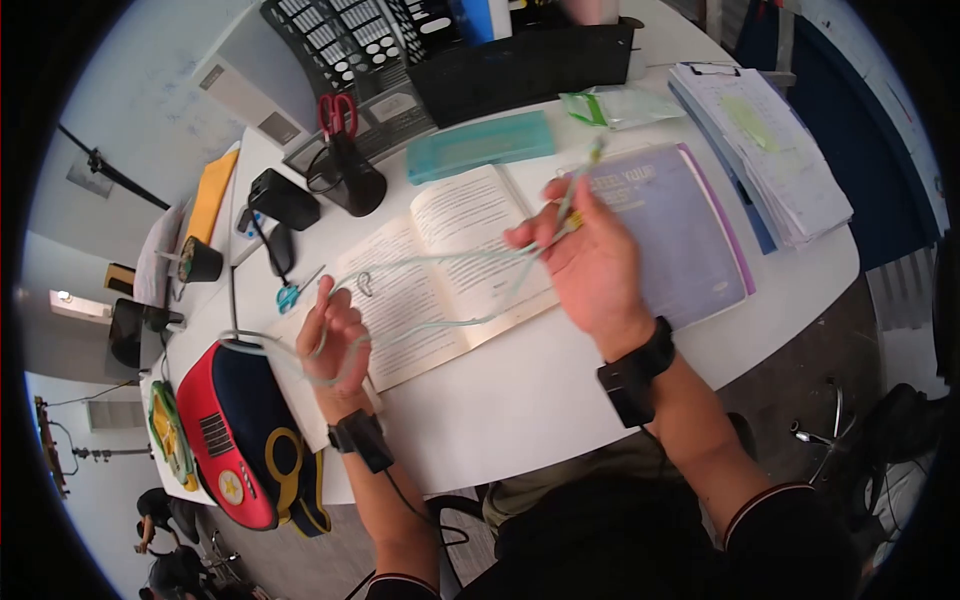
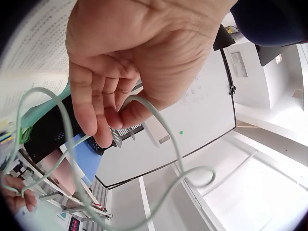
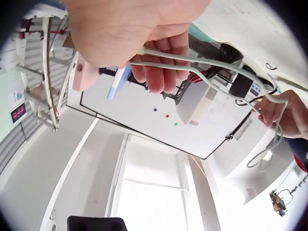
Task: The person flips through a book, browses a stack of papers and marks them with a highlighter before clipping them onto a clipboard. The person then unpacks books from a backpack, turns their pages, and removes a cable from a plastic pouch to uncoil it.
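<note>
A thin pale green cable (image 1: pixel 430 262) stretches between the two hands, over an open book (image 1: pixel 470 240). My left hand (image 1: pixel 338 345) pinches it between thumb and fingertips, and a loose loop (image 2: pixel 202 178) hangs from that grip. With thumb and fingers my right hand (image 1: pixel 600 270) grips the cable near its yellowish-green end (image 1: pixel 597 150), which points up past the fingers. Two strands run from the right hand (image 3: pixel 159 53) toward the left hand (image 3: pixel 281 113) in the right wrist view. Both palms are turned up above the table.
A purple book (image 1: pixel 675 235) lies at the right, beside a clipboard with papers (image 1: pixel 770 150). Behind are a teal case (image 1: pixel 480 146) and a black pen cup (image 1: pixel 350 180) with red scissors. A red and navy bag (image 1: pixel 225 430) sits at the left edge, small blue scissors (image 1: pixel 288 297) nearer.
</note>
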Demonstrator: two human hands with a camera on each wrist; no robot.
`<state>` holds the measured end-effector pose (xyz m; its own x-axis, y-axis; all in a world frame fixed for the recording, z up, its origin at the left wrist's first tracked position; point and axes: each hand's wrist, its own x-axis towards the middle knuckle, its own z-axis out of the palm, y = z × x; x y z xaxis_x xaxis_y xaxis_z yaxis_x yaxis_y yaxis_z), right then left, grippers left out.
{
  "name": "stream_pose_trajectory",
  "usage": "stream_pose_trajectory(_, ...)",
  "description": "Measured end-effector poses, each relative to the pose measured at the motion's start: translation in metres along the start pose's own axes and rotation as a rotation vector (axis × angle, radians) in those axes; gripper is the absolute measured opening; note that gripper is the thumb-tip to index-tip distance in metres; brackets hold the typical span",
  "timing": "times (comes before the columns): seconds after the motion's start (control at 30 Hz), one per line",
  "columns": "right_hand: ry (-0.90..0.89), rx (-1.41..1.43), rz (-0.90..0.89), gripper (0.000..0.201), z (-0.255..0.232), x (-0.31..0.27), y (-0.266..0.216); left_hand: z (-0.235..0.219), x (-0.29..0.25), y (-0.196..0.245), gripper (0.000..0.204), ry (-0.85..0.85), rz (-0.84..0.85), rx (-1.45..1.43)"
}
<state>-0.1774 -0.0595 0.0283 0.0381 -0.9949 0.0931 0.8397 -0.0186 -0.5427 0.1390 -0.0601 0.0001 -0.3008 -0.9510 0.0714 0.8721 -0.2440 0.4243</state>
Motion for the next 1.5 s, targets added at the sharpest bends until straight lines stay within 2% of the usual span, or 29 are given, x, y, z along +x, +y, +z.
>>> stream_pose_trajectory(0.07, -0.067, 0.104, -0.116, 0.038, -0.01, 0.006, -0.01, 0.002, 0.0, -0.001, 0.032, 0.002, 0.005, -0.165)
stream_pose_trajectory(0.13, -0.008, 0.143, -0.196, 0.037, -0.015, 0.013, -0.027, 0.005, 0.0, 0.002, 0.031, -0.119, 0.011, -0.281)
stream_pose_trajectory(0.17, -0.022, 0.17, -0.182, 0.037, -0.008, 0.013, -0.035, 0.004, 0.0, 0.004, 0.031, -0.13, 0.039, -0.281)
stream_pose_trajectory(0.23, 0.101, 0.038, -0.312, 0.036, 0.005, 0.013, -0.053, 0.004, 0.0, 0.007, 0.031, -0.168, 0.075, -0.255)
stream_pose_trajectory(0.27, 0.089, 0.049, -0.311, 0.036, 0.008, 0.014, -0.059, 0.006, 0.001, 0.005, 0.03, -0.19, 0.085, -0.231)
stream_pose_trajectory(0.33, -0.071, 0.008, -0.377, 0.036, 0.011, 0.013, -0.07, 0.01, -0.002, 0.004, 0.032, -0.212, 0.104, -0.202)
stream_pose_trajectory(0.4, -0.132, -0.003, -0.398, 0.037, 0.016, 0.013, -0.085, 0.017, -0.009, 0.002, 0.039, -0.144, 0.162, -0.105)
stream_pose_trajectory(0.43, -0.178, 0.009, -0.394, 0.037, 0.017, 0.013, -0.095, 0.016, -0.013, 0.003, 0.05, -0.072, 0.203, -0.008)
stream_pose_trajectory(0.47, -0.223, 0.014, -0.387, 0.038, 0.02, 0.012, -0.106, 0.018, -0.018, 0.004, 0.05, -0.079, 0.211, -0.02)
stream_pose_trajectory(0.53, -0.222, -0.075, -0.402, 0.037, 0.032, 0.008, -0.129, 0.023, -0.028, 0.003, 0.055, -0.066, 0.137, 0.328)
stream_pose_trajectory(0.57, -0.262, -0.045, -0.382, 0.035, 0.032, 0.008, -0.144, 0.028, -0.033, 0.003, 0.056, 0.02, 0.11, 0.519)
stream_pose_trajectory(0.6, -0.305, -0.016, -0.356, 0.034, 0.034, 0.009, -0.158, 0.042, -0.037, 0.006, 0.051, 0.181, 0.022, 0.734)
stream_pose_trajectory(0.67, -0.339, -0.039, -0.324, 0.027, 0.04, 0.011, -0.185, 0.057, -0.043, 0.001, 0.044, 0.278, -0.031, 1.026)
stream_pose_trajectory(0.73, -0.269, -0.097, -0.306, 0.025, 0.049, 0.012, -0.194, 0.066, -0.051, 0.003, 0.037, 0.261, -0.038, 1.094)
stream_pose_trajectory(0.87, -0.316, -0.222, -0.294, 0.025, 0.049, 0.018, -0.197, 0.079, -0.061, 0.015, 0.017, 0.357, -0.017, 1.228)
stream_pose_trajectory(0.93, -0.207, -0.165, -0.283, 0.024, 0.044, 0.023, -0.202, 0.072, -0.068, 0.028, 0.016, 0.302, 0.039, 1.228)
stream_pose_trajectory(0.97, -0.229, -0.177, -0.267, 0.024, 0.037, 0.027, -0.208, 0.07, -0.072, 0.03, 0.017, 0.292, 0.078, 1.21)
stream_pose_trajectory(1.03, -0.279, 0.042, -0.053, 0.026, 0.024, 0.035, -0.219, 0.071, -0.082, 0.032, 0.019, 0.297, 0.098, 1.236)
stream_pose_trajectory(1.1, -0.244, 0.039, -0.031, 0.027, 0.022, 0.035, -0.215, 0.066, -0.091, 0.031, 0.019, 0.315, 0.097, 1.219)
stream_pose_trajectory(1.17, -0.157, 0.038, -0.012, 0.033, 0.024, 0.032, -0.208, 0.059, -0.096, 0.033, 0.019, 0.279, 0.3, 0.84)
stream_pose_trajectory(1.27, -0.172, 0.037, 0.059, 0.035, 0.016, 0.034, -0.203, 0.067, -0.101, 0.037, 0.016, 0.295, 0.511, 0.475)
stream_pose_trajectory(1.3, -0.175, 0.032, 0.06, 0.035, 0.017, 0.034, -0.201, 0.064, -0.103, 0.044, 0.019, 0.134, 0.506, 0.383)
stream_pose_trajectory(1.37, -0.065, 0.087, 0.194, 0.035, 0.02, 0.033, -0.195, 0.075, -0.102, 0.044, 0.022, 0.15, 0.575, 0.357)
stream_pose_trajectory(1.4, -0.062, 0.078, 0.18, 0.035, 0.02, 0.033, -0.193, 0.082, -0.098, 0.043, 0.025, 0.163, 0.634, 0.332)
stream_pose_trajectory(1.43, -0.046, 0.104, 0.253, 0.033, 0.019, 0.036, -0.191, 0.082, -0.097, 0.046, 0.03, 0.054, 0.627, 0.313)
stream_pose_trajectory(1.5, -0.012, 0.096, 0.345, 0.031, 0.024, 0.037, -0.185, 0.08, -0.098, 0.054, 0.036, 0.009, 0.67, 0.226)
